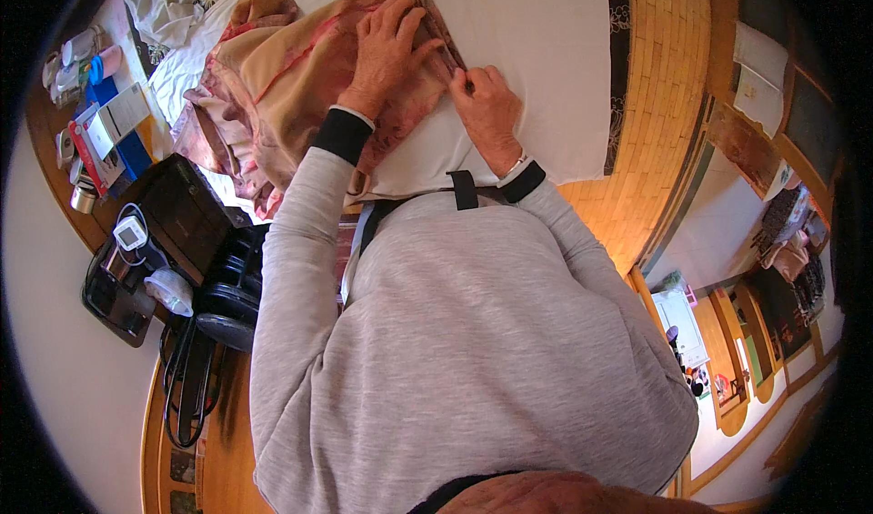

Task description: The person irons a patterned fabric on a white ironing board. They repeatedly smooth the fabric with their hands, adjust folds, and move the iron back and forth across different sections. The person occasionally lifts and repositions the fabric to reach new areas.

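Observation:
A tan garment with reddish-pink patterned parts lies bunched and partly spread on a white sheet. My left hand rests palm down on its upper right part, fingers somewhat apart and thumb pointing right. My right hand has its fingers curled, pinching the garment's right edge between thumb and forefinger. The cloth's left part falls in loose folds, its underside hidden.
At the left stand a black case, a white device with a small screen and a looped black cable. Beyond them are a printed box and several containers. A crumpled white cloth lies upper left. Wooden flooring runs along the right.

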`<state>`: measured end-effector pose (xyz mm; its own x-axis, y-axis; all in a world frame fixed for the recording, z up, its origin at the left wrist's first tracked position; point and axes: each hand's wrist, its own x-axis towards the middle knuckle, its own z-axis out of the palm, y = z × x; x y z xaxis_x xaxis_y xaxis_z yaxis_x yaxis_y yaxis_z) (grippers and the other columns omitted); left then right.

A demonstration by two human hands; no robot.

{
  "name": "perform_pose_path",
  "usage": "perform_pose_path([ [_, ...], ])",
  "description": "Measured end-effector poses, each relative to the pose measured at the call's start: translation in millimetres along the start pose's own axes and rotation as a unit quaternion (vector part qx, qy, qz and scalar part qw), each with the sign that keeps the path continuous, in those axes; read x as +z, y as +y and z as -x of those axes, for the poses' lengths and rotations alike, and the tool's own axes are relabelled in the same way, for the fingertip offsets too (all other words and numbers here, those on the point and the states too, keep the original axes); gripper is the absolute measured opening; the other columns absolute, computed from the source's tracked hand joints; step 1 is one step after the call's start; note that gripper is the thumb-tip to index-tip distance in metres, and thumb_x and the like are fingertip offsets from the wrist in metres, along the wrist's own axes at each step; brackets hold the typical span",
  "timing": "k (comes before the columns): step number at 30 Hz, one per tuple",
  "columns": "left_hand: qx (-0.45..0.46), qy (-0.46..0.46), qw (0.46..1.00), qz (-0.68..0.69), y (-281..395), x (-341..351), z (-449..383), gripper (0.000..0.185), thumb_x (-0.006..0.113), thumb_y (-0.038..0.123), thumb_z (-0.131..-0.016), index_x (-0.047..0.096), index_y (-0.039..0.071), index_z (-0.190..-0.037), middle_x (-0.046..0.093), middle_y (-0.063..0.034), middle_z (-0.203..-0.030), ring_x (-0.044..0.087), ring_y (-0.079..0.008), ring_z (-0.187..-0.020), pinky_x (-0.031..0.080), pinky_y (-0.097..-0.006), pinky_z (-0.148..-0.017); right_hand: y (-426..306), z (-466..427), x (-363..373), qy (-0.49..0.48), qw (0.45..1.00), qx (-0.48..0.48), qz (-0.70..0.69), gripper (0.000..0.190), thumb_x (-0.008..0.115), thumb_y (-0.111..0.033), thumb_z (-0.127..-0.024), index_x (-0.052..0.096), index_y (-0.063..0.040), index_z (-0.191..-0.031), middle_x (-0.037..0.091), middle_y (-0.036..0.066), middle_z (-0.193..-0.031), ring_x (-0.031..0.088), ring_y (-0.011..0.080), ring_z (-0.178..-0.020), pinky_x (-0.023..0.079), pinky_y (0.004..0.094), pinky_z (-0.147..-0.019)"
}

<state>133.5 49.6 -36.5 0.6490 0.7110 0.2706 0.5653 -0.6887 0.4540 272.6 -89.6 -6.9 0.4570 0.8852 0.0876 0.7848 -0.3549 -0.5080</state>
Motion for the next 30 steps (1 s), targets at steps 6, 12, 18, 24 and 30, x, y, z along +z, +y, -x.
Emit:
perform_pose_path([
  [6, -0.012, -0.021, 0.999, 0.026, 12.2, -9.6, 1.9, 0.081, 0.082, 0.054, -0.079, 0.054, 0.006, -0.139, 0.049, -0.0146, -0.149, 0.043, -0.0349, -0.143, 0.033, -0.0517, -0.116, 0.5, 5.1, -1.7, 0.0, 0.999, 0.017, -0.035, 0.019, 0.074, -0.022, -0.09, 0.066, -0.009, -0.078, 0.06, 0.008, -0.078, 0.063, 0.0302, -0.064, 0.05, 0.0427, -0.054],
  [12, -0.025, -0.02, 0.999, 0.02, 18.1, -8.0, 0.5, 0.088, 0.083, 0.055, -0.076, 0.051, 0.005, -0.141, 0.048, -0.0172, -0.15, 0.043, -0.0394, -0.141, 0.034, -0.0536, -0.117, 4.2, 5.5, -4.9, -0.023, 0.994, 0.062, -0.082, 0.02, 0.073, -0.024, -0.092, 0.07, -0.006, -0.084, 0.065, 0.009, -0.081, 0.064, 0.0312, -0.068, 0.051, 0.0415, -0.061],
  [18, -0.019, -0.016, 1.0, 0.003, 19.3, -7.6, -1.1, 0.087, 0.084, 0.055, -0.076, 0.053, 0.004, -0.139, 0.05, -0.0182, -0.148, 0.043, -0.0393, -0.14, 0.034, -0.0527, -0.116, 27.2, 11.7, -7.9, -0.017, 0.985, 0.097, -0.143, 0.017, 0.072, -0.019, -0.093, 0.07, -0.004, -0.087, 0.066, 0.012, -0.081, 0.066, 0.0277, -0.071, 0.053, 0.0388, -0.066],
  [24, -0.021, -0.018, 1.0, -0.003, 19.1, -8.6, -0.2, 0.087, 0.084, 0.051, -0.075, 0.052, 0.004, -0.14, 0.048, -0.0169, -0.15, 0.043, -0.0383, -0.141, 0.033, -0.053, -0.117, 17.6, -17.3, -27.8, 0.007, 0.976, -0.025, -0.215, 0.015, 0.066, -0.001, -0.092, 0.067, -0.003, -0.107, 0.067, 0.013, -0.102, 0.068, 0.0276, -0.088, 0.056, 0.0379, -0.079],
  [30, -0.03, -0.041, 0.999, -0.009, 15.9, -3.6, 1.3, 0.083, 0.084, 0.044, -0.075, 0.051, 0.007, -0.141, 0.047, -0.0125, -0.151, 0.039, -0.0326, -0.146, 0.028, -0.0519, -0.122, -9.9, -71.5, 4.8, -0.076, 0.938, -0.235, -0.242, 0.021, 0.058, -0.004, -0.094, 0.065, -0.008, -0.113, 0.064, 0.011, -0.124, 0.062, 0.0316, -0.112, 0.045, 0.0436, -0.101],
])
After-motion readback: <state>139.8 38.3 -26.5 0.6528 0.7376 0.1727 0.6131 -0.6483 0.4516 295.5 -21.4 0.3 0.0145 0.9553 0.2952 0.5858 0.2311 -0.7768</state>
